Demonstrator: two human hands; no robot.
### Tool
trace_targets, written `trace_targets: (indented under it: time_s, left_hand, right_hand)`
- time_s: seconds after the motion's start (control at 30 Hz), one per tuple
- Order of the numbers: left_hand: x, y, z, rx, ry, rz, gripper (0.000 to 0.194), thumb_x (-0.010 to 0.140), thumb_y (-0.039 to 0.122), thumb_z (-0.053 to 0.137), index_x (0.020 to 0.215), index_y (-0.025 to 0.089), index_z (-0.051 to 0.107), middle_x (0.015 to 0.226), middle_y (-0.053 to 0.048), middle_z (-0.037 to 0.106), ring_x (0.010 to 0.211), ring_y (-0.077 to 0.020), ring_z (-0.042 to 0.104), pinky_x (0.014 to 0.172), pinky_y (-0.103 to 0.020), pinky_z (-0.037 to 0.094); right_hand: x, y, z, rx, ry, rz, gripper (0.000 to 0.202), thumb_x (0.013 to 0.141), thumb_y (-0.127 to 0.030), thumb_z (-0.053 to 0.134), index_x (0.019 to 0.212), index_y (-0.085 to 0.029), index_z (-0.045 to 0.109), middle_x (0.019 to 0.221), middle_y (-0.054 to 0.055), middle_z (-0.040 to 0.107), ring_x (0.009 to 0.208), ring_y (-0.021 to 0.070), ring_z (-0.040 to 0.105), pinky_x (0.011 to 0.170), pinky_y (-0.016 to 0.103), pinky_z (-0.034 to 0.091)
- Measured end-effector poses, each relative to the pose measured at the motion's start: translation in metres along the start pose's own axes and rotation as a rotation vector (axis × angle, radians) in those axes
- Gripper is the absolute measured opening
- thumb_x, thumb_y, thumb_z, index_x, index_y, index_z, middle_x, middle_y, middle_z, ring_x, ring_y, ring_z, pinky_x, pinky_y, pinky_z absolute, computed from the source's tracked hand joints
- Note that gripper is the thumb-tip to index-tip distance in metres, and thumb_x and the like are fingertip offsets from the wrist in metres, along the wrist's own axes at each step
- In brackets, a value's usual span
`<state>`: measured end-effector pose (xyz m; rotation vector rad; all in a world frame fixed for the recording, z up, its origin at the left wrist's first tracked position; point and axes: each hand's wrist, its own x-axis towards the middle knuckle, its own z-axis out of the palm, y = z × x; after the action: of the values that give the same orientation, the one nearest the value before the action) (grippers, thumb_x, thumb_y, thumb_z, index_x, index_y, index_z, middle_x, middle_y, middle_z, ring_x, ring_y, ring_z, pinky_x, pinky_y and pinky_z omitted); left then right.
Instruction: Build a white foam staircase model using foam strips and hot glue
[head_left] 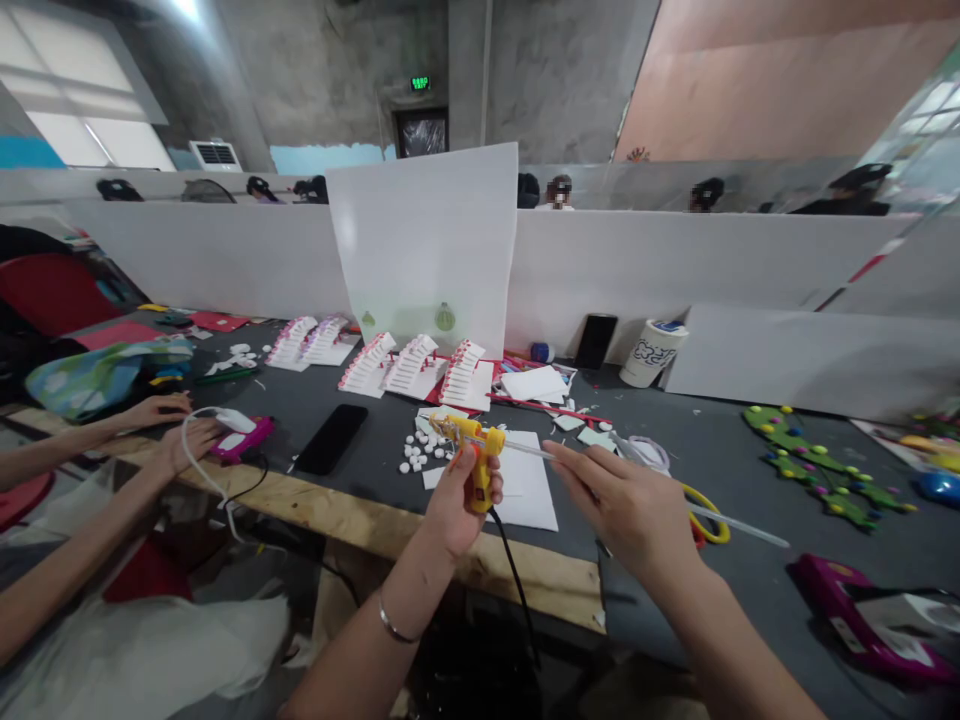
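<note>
A yellow glue gun [484, 478] is held upright by its handle in my left hand [457, 505], its nozzle toward the left and a black cord hanging below. My right hand [630, 500] pinches a long clear glue stick [739, 522] whose near end meets the back of the gun; the rest of the stick passes behind the hand and out to the right. Under and behind the gun lie white paper sheets [529, 500] and several small white round pieces [417, 455].
A black phone [332, 438] lies left of the paper. Rows of white card pieces [415, 367] stand behind. Another person's hands [187, 440] are at the left. At the right are a magenta power strip [862, 620] and green decorations [810, 460].
</note>
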<state>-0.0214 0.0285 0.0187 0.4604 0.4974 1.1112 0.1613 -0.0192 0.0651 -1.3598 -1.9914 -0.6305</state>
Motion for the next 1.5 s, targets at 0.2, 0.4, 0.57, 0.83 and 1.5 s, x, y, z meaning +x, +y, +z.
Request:
trace_targets:
  time_s: [0.2, 0.4, 0.57, 0.83, 1.5]
  left_hand:
    - [0.005, -0.002, 0.001, 0.065, 0.024, 0.029, 0.044, 0.063, 0.045, 0.083, 0.086, 0.013, 0.062, 0.069, 0.000, 0.061, 0.054, -0.0083, 0.054, 0.048, -0.019, 0.038]
    - [0.008, -0.003, 0.004, 0.072, 0.018, 0.037, 0.043, 0.063, 0.044, 0.083, 0.086, 0.014, 0.062, 0.068, 0.001, 0.061, 0.052, -0.0073, 0.053, 0.047, -0.018, 0.038]
    - [0.011, -0.006, 0.002, 0.106, 0.024, 0.012, 0.048, 0.059, 0.045, 0.085, 0.087, 0.013, 0.062, 0.067, 0.000, 0.062, 0.050, -0.0072, 0.053, 0.046, -0.018, 0.037]
    - [0.010, -0.010, 0.001, 0.171, 0.003, 0.065, 0.045, 0.061, 0.047, 0.084, 0.080, 0.013, 0.062, 0.064, 0.000, 0.062, 0.047, -0.0069, 0.052, 0.044, -0.018, 0.036]
    - [0.004, -0.015, 0.003, 0.301, -0.053, 0.153, 0.046, 0.057, 0.048, 0.085, 0.081, 0.013, 0.068, 0.062, -0.001, 0.063, 0.046, -0.0077, 0.051, 0.044, -0.021, 0.036]
  right_hand:
    - [-0.002, 0.000, -0.005, -0.094, 0.017, -0.021, 0.035, 0.100, -0.033, 0.041, 0.105, -0.024, 0.075, 0.059, -0.001, 0.061, 0.050, 0.0078, 0.054, 0.048, 0.025, 0.027]
    - [-0.004, 0.000, -0.001, -0.130, -0.029, -0.019, 0.034, 0.099, -0.037, 0.042, 0.109, -0.026, 0.073, 0.059, -0.002, 0.062, 0.049, 0.0082, 0.054, 0.047, 0.028, 0.024]
    - [-0.003, 0.001, 0.001, -0.072, -0.083, -0.008, 0.038, 0.101, -0.038, 0.039, 0.101, -0.024, 0.074, 0.064, -0.001, 0.066, 0.055, 0.0100, 0.060, 0.051, 0.027, 0.028]
    - [-0.005, -0.003, 0.005, -0.079, -0.113, 0.008, 0.039, 0.101, -0.035, 0.034, 0.099, -0.023, 0.072, 0.069, 0.000, 0.071, 0.052, 0.0112, 0.061, 0.046, 0.029, 0.023]
    - [-0.005, -0.002, 0.003, 0.125, -0.217, 0.049, 0.043, 0.102, -0.039, 0.028, 0.093, -0.024, 0.067, 0.083, 0.001, 0.074, 0.059, 0.0136, 0.066, 0.048, 0.026, 0.032]
